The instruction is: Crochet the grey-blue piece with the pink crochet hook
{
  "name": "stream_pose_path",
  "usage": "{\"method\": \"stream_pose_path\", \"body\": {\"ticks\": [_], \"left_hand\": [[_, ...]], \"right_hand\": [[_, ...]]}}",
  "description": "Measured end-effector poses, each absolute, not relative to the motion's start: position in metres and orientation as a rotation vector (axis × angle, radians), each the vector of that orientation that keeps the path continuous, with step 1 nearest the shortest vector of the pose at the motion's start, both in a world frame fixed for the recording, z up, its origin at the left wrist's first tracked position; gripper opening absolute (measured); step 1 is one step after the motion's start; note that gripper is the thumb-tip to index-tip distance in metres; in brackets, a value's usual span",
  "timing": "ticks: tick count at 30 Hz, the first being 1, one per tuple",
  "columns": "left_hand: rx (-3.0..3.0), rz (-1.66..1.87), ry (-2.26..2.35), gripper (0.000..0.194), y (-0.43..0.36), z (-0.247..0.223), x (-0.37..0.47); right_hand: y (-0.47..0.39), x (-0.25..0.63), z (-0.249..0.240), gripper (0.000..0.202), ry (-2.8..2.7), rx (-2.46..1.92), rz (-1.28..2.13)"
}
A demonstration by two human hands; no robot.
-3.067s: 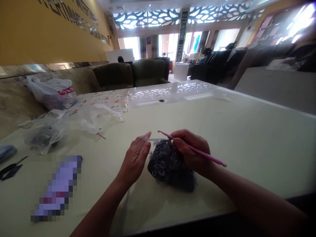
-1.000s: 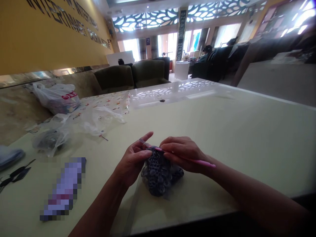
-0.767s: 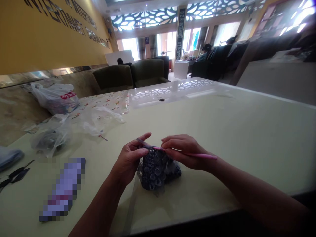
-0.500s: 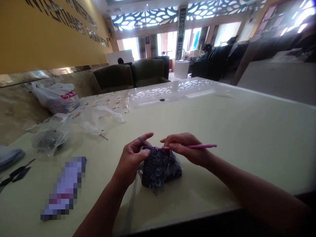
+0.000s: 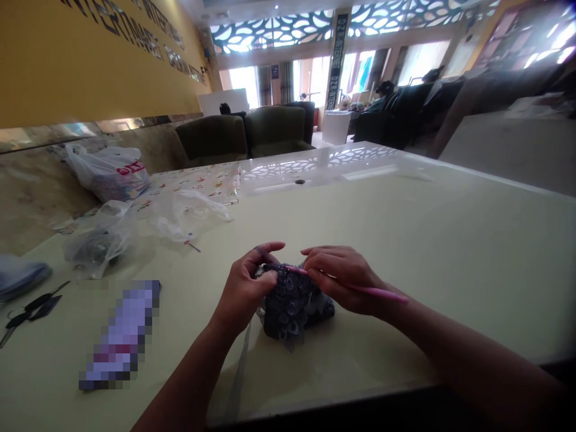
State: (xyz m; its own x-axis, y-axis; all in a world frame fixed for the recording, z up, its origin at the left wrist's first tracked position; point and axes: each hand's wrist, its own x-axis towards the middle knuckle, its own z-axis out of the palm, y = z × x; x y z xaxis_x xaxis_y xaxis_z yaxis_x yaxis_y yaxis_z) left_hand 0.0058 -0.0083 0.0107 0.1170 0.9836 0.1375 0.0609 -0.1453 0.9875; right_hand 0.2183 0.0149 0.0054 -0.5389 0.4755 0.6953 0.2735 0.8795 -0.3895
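A dark grey crochet piece (image 5: 292,306) with ruffled, petal-like trim rests on the table in front of me. My left hand (image 5: 252,279) pinches its upper left edge between thumb and fingers, the index finger stretched out with grey yarn around it. A pink crochet hook (image 5: 382,293) lies in the closed fingers of my right hand (image 5: 344,276). The hook's tip meets the top edge of the piece, close to my left thumb; the exact stitch is too small to make out. A grey strand (image 5: 240,372) runs from the piece down to the table's front edge.
On the left of the table (image 5: 405,240) lie keys (image 5: 33,309), a pixelated purple object (image 5: 121,336) and a clear bag (image 5: 101,246) with something dark inside. Farther back are a crumpled plastic bag (image 5: 189,213) and a full white carrier bag (image 5: 108,174). Green armchairs (image 5: 274,129) stand beyond.
The pink hook's back end has swung downward, now lying across my right wrist, as the right hand turned. My left hand keeps its hold. The whole view has shifted slightly.
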Motion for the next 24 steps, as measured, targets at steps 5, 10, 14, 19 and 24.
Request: {"method": "stream_pose_path", "body": {"ticks": [5, 10, 14, 19, 24], "left_hand": [[1.382, 1.2, 1.047, 0.042, -0.004, 0.006, 0.001], [1.246, 1.173, 0.919, 0.038, -0.006, -0.003, 0.006], [1.314, 1.12, 0.913, 0.025, -0.008, -0.004, 0.009], [1.92, 1.074, 1.204, 0.035, 0.003, 0.004, -0.005], [1.5, 1.177, 1.039, 0.06, 0.001, 0.001, -0.001]], "right_hand": [[0.019, 0.224, 0.01, 0.028, -2.067, -0.639, 0.739], [0.018, 0.213, 0.002, 0.018, -1.983, -0.566, 0.786], [0.007, 0.202, -0.004, 0.022, -1.874, -0.729, 0.799], [0.01, 0.207, 0.009, 0.024, -1.556, -0.777, 0.832], [0.012, 0.205, 0.006, 0.023, -1.538, -0.737, 0.835]]}}
